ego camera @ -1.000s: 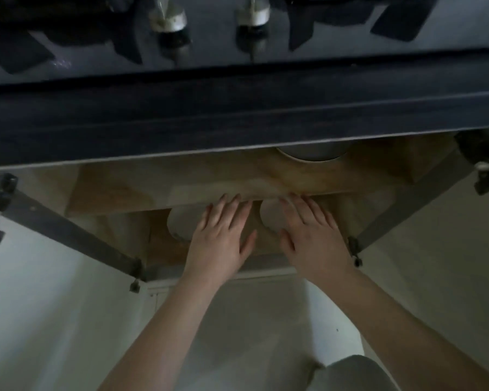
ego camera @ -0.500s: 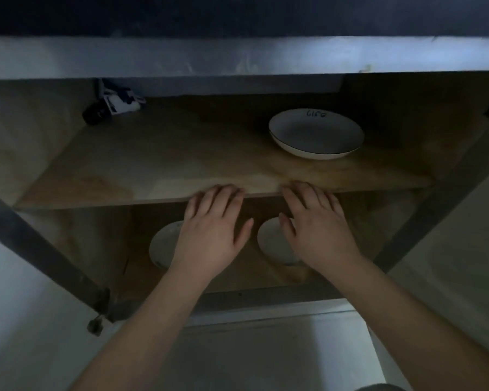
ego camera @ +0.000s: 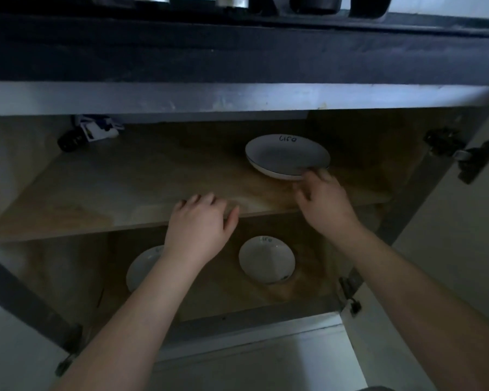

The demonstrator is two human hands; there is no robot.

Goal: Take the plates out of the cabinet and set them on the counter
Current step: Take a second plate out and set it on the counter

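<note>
A white plate [ego camera: 285,155] with dark lettering lies on the upper wooden shelf [ego camera: 124,187] of the open cabinet, right of centre. My right hand [ego camera: 322,198] reaches over the shelf, fingers apart, its fingertips at the plate's near rim; no grip shows. My left hand [ego camera: 199,227] rests open, palm down, on the shelf's front edge. On the lower shelf lie a small white plate [ego camera: 267,259] and another white plate [ego camera: 141,266], partly hidden behind my left forearm.
The dark counter edge [ego camera: 237,49] overhangs the cabinet, with stove parts at the very top. A small dark and white object [ego camera: 91,132] sits at the shelf's back left. Both cabinet doors stand open, the right door [ego camera: 463,221] with hinges showing.
My right hand left the shelf's front edge and moved forward and right to the upper plate's rim, uncovering the small lower plate. My left hand stayed put. The view first dropped, then tilted up.
</note>
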